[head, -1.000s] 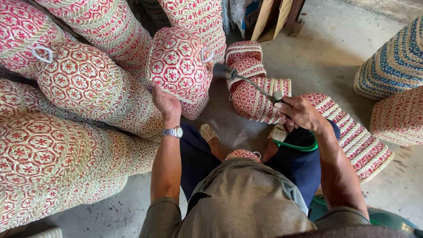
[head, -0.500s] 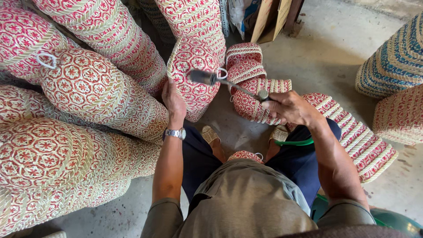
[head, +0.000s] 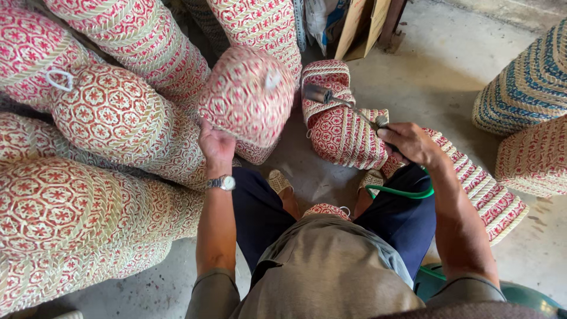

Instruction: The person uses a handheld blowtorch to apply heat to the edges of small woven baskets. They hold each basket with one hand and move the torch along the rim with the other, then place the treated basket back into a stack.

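At far left I see stacked woven baskets [head: 88,112]. My left hand [head: 216,145] grips the rim of a red-patterned basket [head: 248,94], fingers curled shut, tilting it up. My right hand [head: 410,143] is closed on a spray nozzle [head: 331,99] aimed at it; the green hose [head: 401,192] trails below. I judge many baskets remain.

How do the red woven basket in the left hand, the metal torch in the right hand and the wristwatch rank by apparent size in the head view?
1. Red woven basket, lifted toward the camera, so partly flattered.
2. Metal torch.
3. Wristwatch.
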